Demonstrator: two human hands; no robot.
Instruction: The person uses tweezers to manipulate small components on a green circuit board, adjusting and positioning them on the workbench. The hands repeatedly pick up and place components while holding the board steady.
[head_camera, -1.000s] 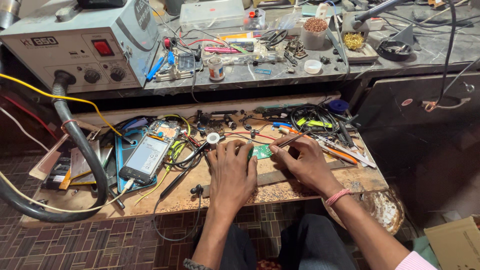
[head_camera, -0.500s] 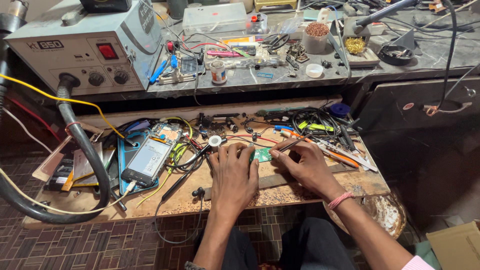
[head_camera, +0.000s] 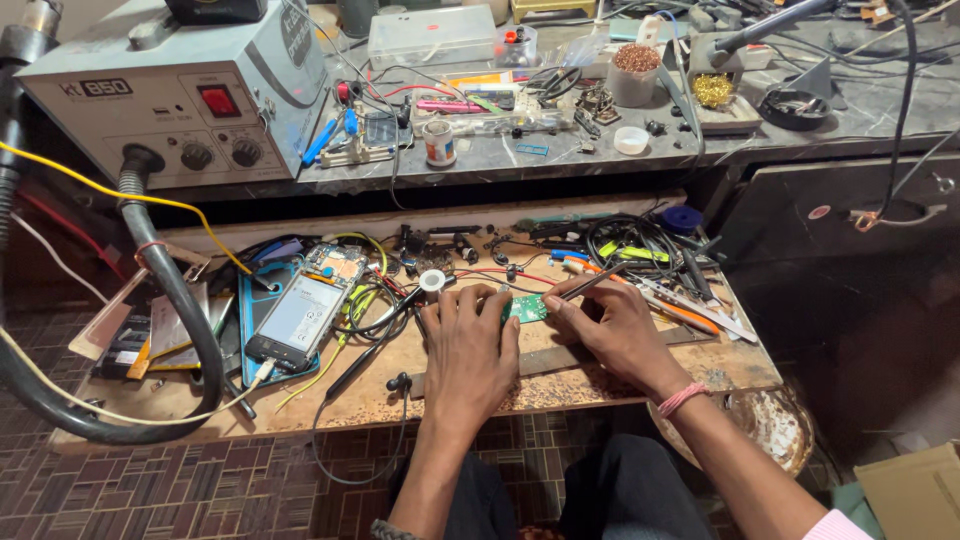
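The left hand (head_camera: 470, 345) lies palm down on the worn wooden board (head_camera: 400, 385), fingers spread and flat, fingertips pressing the edge of a small green circuit board (head_camera: 527, 307) that sits between both hands. The right hand (head_camera: 615, 330) curls beside it, thumb and forefinger pinching a thin dark tool (head_camera: 595, 283) angled toward the board; a pink band circles the wrist. Left of the hands lies an opened phone (head_camera: 300, 315) amid tangled wires. On the stone shelf behind, a clear cup holds coppery granules (head_camera: 637, 58), and a tray holds brass wool (head_camera: 712, 90).
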